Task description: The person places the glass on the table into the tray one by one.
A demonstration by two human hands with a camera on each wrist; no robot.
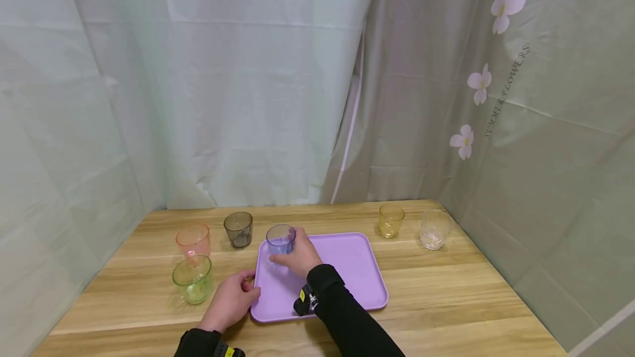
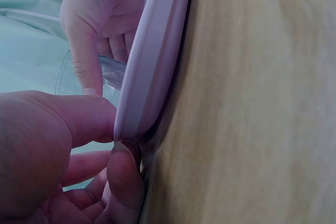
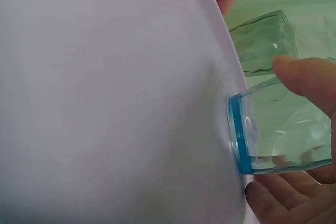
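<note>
My right hand (image 1: 301, 257) grips a clear blue glass (image 1: 280, 242), thumb on one side and fingers on the other. The glass is upright at the far left corner of a purple rectangular tray (image 1: 347, 269). In the right wrist view, the thick base of the blue glass (image 3: 240, 135) is right at the tray's surface. My left hand (image 1: 231, 301) pinches the tray's left edge. The left wrist view shows its thumb on the rim (image 2: 149, 61) and a fingertip under it.
Left of the tray stand a green glass (image 1: 193, 280), a pink glass (image 1: 194, 240) and a grey glass (image 1: 239, 230). An amber glass (image 1: 391, 221) and a colourless glass (image 1: 435, 230) stand at the back right. Curtains (image 1: 248, 98) enclose the wooden table (image 1: 446, 302).
</note>
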